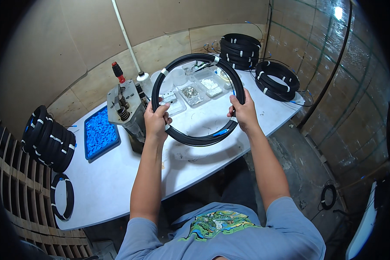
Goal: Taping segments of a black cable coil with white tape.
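Note:
Held up over the white table is a coil of black cable [195,140], bound with several white tape bands. My left hand [157,119] is closed round the coil's left side, thumb on top. On the opposite side my right hand [244,112] grips it, the fingers wrapped behind. A blue connector [221,132] lies along the coil's lower right, and another bit of blue shows by my right thumb. Through the ring and behind it, clear plastic trays hold small metal parts [190,92] and white parts [210,86].
A metal hand press [126,108] stands left of the coil, beside a blue tray [88,152] of small blue connector parts. Stacked black coils sit at the left [52,138] and back right [240,51]. A single coil [53,197] rests at the table's left edge; another [328,197] is on the floor.

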`<state>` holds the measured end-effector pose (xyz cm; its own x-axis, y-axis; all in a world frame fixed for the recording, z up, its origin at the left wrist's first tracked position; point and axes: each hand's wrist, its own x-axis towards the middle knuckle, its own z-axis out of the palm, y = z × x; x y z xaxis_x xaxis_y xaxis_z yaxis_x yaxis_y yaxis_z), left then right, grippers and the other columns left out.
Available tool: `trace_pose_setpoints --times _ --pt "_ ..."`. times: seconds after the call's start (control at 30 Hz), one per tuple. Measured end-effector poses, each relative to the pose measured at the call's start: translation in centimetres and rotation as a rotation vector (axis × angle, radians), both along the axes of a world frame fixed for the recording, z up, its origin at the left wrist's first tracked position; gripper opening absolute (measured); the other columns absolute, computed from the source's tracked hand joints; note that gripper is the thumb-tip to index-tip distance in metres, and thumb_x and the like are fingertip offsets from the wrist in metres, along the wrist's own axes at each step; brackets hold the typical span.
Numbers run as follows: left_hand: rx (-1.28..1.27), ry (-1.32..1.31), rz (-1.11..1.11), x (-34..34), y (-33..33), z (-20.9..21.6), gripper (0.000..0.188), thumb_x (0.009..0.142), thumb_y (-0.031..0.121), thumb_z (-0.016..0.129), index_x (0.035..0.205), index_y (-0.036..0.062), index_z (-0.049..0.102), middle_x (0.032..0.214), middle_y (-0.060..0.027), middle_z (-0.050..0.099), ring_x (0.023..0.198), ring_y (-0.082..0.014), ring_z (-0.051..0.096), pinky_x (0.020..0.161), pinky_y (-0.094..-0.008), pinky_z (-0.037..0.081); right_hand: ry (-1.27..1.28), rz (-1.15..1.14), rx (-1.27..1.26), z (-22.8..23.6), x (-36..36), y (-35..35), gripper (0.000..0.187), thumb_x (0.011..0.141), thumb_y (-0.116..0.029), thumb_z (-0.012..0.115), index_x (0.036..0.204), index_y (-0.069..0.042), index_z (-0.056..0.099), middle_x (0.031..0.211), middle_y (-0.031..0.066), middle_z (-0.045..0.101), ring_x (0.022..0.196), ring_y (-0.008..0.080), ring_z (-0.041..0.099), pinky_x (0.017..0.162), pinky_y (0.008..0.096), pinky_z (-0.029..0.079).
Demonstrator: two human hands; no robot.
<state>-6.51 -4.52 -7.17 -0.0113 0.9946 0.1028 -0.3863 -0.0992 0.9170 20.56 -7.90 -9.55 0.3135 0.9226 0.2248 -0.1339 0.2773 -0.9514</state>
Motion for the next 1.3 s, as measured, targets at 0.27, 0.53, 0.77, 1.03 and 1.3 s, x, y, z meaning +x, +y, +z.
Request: trace_pose_setpoints --times 0.27,0.53,0.77,1.03,1.3 --pt "0.025 -0.006 -0.007 -0.2 0.2 0.2 0.028 0.084 0.005 0.068 0.108 0.006 0.053 0.065 0.0038 0.044 0.048 -0.0065 0.04 0.046 -0.0264 0.037 0.122 -0.032 -0.021 0.7 -0.4 -0.5 0.025 0.098 -0.015 0.059 0.119 -0.007 0.048 0.078 0.0006 0.047 0.055 0.0076 0.05 0.044 0.0268 0.047" --pt "0.014 0.023 0.015 0.3 -0.3 0.3 0.027 0.085 0.004 0.064 0.109 0.0063 0.052 0.065 0.0043 0.042 0.051 -0.0063 0.04 0.046 -0.0259 0.035 0.121 -0.021 -0.022 0.8 -0.4 -1.1 0.027 0.101 -0.022 0.057 0.122 -0.008 0.045 0.079 -0.0009 0.044 0.055 0.005 0.043 0.046 0.0238 0.043" --pt "-0.013 0.077 0.018 0.5 -0.4 0.5 0.026 0.086 0.006 0.063 0.109 0.0074 0.051 0.066 0.0036 0.042 0.054 -0.0077 0.042 0.05 -0.0263 0.038 0.127 0.02 -0.011 1.3 0.2 -1.0 0.03 0.102 -0.025 0.057 0.124 -0.009 0.045 0.08 -0.0011 0.044 0.056 0.0047 0.042 0.046 0.0238 0.042" --pt "0.167 0.16 -0.104 -1.5 1.8 2.7 0.043 0.085 0.016 0.074 0.12 0.0008 0.056 0.077 -0.0041 0.062 0.062 -0.0113 0.059 0.059 -0.0281 0.048 -0.226 0.246 -0.013 6.5 3.8 -0.6 0.055 0.098 -0.03 0.065 0.145 -0.012 0.042 0.071 -0.0058 0.044 0.056 0.005 0.04 0.049 0.023 0.038" --pt "0.053 0.19 -0.221 -2.1 0.8 3.3 0.011 0.081 0.005 0.067 0.091 0.0057 0.061 0.059 0.0017 0.051 0.046 -0.0081 0.044 0.045 -0.0252 0.037 -0.536 0.323 -0.019 10.2 2.8 -0.9 0.059 0.096 -0.033 0.067 0.147 -0.015 0.043 0.091 0.0017 0.062 0.073 0.0088 0.058 0.058 0.0249 0.047"
